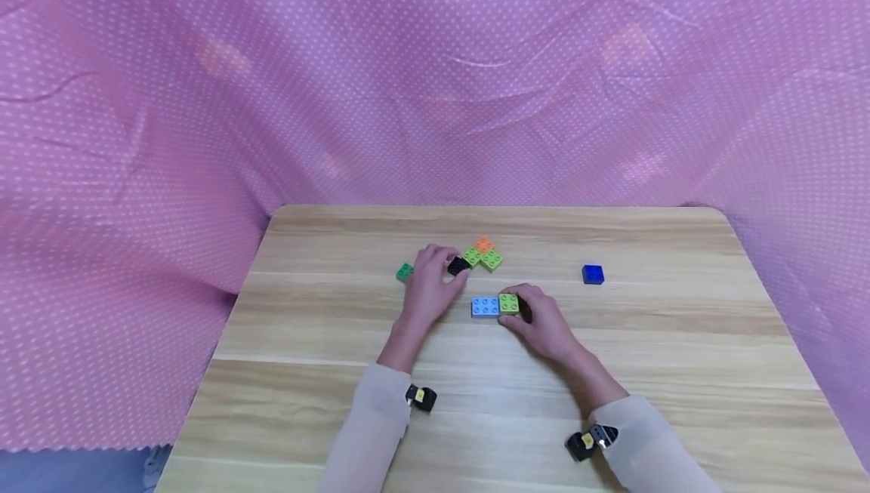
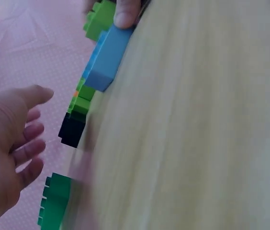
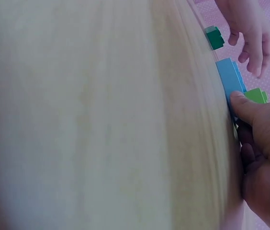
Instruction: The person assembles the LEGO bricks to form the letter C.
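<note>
Right hand [image 1: 541, 325] pinching blue-and-lime brick pair [image 1: 493, 306], left hand [image 1: 428, 287] relaxed, empty, beside black brick [image 1: 458, 266]

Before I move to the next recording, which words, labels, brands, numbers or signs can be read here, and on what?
No readable text in any of the three views.
Yellow patch on the left wrist device: too small to tell whether it bears a mark.
Yellow patch on the right wrist device: likewise.
Studs of the light-blue brick and lime-green brick: too small to read any lettering.
</note>
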{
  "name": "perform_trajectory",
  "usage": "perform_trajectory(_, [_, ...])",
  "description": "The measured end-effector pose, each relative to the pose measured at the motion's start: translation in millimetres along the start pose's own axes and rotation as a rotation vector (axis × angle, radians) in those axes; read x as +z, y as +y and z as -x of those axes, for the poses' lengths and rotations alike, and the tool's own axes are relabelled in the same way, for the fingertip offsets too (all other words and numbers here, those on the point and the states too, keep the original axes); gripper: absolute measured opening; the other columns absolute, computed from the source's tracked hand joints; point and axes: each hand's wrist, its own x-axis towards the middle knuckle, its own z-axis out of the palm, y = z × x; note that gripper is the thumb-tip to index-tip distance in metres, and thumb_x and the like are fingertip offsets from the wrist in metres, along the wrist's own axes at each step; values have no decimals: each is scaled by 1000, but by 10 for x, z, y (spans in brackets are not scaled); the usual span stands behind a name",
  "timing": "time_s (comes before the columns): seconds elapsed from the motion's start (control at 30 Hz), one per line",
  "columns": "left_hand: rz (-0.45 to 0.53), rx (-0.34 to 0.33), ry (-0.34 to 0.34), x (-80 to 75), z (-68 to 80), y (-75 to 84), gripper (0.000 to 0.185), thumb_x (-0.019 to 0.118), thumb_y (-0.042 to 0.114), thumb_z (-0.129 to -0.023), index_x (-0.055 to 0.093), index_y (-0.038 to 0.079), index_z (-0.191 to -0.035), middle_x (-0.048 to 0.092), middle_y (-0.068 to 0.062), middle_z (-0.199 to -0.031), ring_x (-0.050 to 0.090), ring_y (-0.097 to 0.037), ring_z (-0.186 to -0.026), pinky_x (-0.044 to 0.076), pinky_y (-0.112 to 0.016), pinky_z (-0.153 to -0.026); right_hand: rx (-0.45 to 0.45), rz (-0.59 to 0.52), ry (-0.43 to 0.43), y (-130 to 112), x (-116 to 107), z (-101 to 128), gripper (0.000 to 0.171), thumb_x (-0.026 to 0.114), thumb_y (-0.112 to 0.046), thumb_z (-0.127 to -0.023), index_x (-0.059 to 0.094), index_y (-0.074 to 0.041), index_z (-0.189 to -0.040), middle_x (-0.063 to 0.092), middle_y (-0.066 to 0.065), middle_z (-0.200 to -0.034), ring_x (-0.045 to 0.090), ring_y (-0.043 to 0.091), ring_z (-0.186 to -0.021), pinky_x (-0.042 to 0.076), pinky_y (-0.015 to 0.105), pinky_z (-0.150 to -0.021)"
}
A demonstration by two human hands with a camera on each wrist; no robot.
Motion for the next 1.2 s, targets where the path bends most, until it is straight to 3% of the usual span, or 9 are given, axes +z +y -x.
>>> perform_trajectory(0.1, [-127,-16,10,21,-77,-17,47,78,47,-82,69,18,-118,64,0,-111,57,-19,-104,46,-36,-82,-10,-1,11,10,11,4,42,79,-23,-86,62,-19,-125,63,-6,-114,55,18,-112,43,44,-103])
perform_trajectory(0.23, [-193,-57,7,79,-127,-20,46,80,49,-79,70,18,-112,67,1,-100,60,-18,-92,40,-35,-76,-21,-6,26,1,-2,-4,41,79,-23,-86,62,-19,-123,64,-7,-112,56,18,-112,43,44,-104])
perform_trajectory(0.43, [-185,-65,6,92,-151,-22,35,82,40,-80,72,17,-104,70,1,-96,64,-17,-87,39,-36,-77,-15,-8,20,-7,-9,-13,39,79,-22,-86,63,-20,-122,63,-8,-114,55,16,-111,43,43,-103])
perform_trajectory(0.63, [-30,-11,-20,-17,-127,-44,35,82,33,-82,72,16,-111,68,1,-103,64,-16,-90,47,-37,-86,4,-3,14,-14,-16,-9,40,78,-24,-87,62,-20,-123,63,-7,-113,55,16,-112,43,43,-104])
perform_trajectory(0.73, [62,17,-71,-113,-82,-34,37,82,30,-82,71,17,-115,66,3,-107,64,-14,-95,52,-35,-88,0,2,14,-11,-16,-9,41,78,-24,-86,62,-20,-124,63,-7,-113,56,17,-112,43,45,-104])
perform_trajectory(0.97, [197,123,-284,-303,99,42,37,80,26,-86,69,19,-121,64,7,-113,63,-12,-102,56,-25,-85,3,5,19,9,-16,-5,42,79,-25,-86,61,-20,-124,63,-6,-114,56,19,-113,43,47,-103])
perform_trajectory(1.2, [169,138,-376,-340,211,73,38,77,28,-87,68,22,-123,61,10,-115,61,-14,-105,54,-28,-87,6,5,11,14,-4,-15,41,78,-27,-87,61,-23,-125,62,-8,-114,55,17,-112,44,46,-102])
